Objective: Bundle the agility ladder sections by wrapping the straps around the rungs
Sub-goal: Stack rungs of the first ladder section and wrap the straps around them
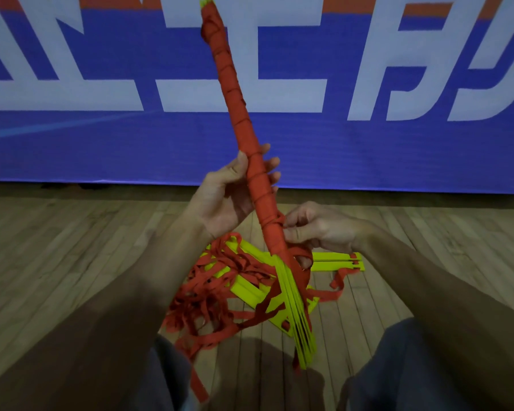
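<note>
Two hands: left hand (223, 197) is gripping red-wrapped yellow plastic rung bundle (244, 114) steady, right hand (318, 229) is pinching red fabric strap (298, 275) for next wrap.

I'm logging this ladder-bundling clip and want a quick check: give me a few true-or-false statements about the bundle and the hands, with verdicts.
1. The left hand grips the wrapped bundle. True.
2. On the wooden floor lie loose straps. True.
3. Those straps are blue. False: they are red.
4. The bundle is wrapped right to its lower end. False: bare yellow rungs show below the right hand, which pinches a strap.
</note>
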